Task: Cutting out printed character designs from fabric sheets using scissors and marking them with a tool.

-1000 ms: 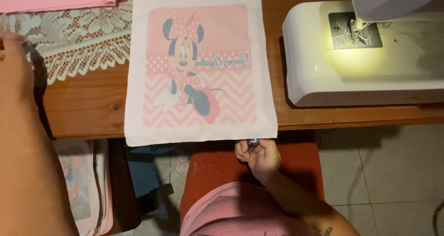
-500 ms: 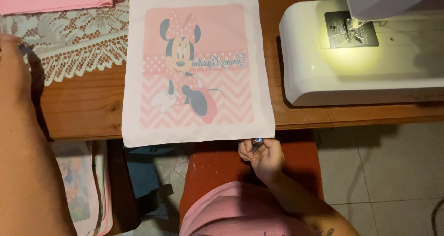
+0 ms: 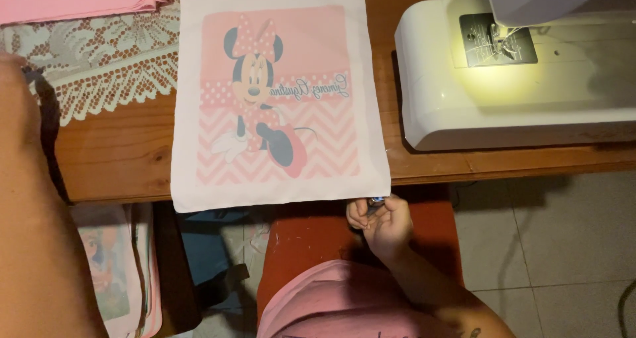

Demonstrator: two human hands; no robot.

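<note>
The right hand [image 3: 383, 220] grips a small metallic tool [image 3: 375, 201], too small to identify, just below the near right corner of the white printed fabric panel with a pink cartoon mouse [image 3: 278, 93], likely trimming that edge. The left hand [image 3: 16, 93], at far left, cannot be read. The panel drapes over the brown wooden bench [image 3: 112, 159], beside a white sewing machine [image 3: 517, 79], cream lace [image 3: 99, 66] and grey tiled floor [image 3: 563, 245].

Printed fabric panel [image 3: 278, 99] overhanging tabletop [image 3: 112, 159] front edge; right hand [image 3: 383, 224] pinching small metal tool [image 3: 375, 201] below panel corner; sewing machine [image 3: 517, 86] right.
</note>
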